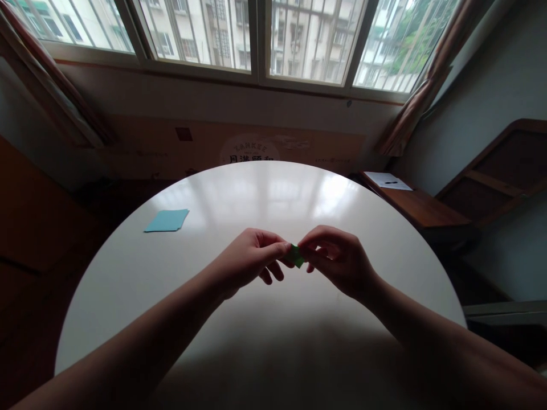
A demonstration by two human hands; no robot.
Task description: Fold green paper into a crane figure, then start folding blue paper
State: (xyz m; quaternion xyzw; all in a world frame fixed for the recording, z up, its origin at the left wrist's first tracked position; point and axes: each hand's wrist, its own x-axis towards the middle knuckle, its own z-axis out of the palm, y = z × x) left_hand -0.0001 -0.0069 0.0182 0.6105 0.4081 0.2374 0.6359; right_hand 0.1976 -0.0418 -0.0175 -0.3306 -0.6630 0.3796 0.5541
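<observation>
Between my two hands, above the middle of the table, is a small piece of folded green paper (296,257). My left hand (252,256) pinches its left side between thumb and forefinger, with the other fingers curled loosely below. On the opposite side, my right hand (337,256) grips the paper's right edge with thumb and fingertips. The fingers cover much of the paper, so its full folded shape is hidden. A stack of light blue square paper (166,220) lies on the table to the left, apart from both hands.
The round white table (128,296) has a glossy top that reflects the window (252,40). Beyond its right edge, white paper with a dark pen (391,182) rests on a brown wooden surface (431,208). A printed cardboard panel (325,145) stands under the window.
</observation>
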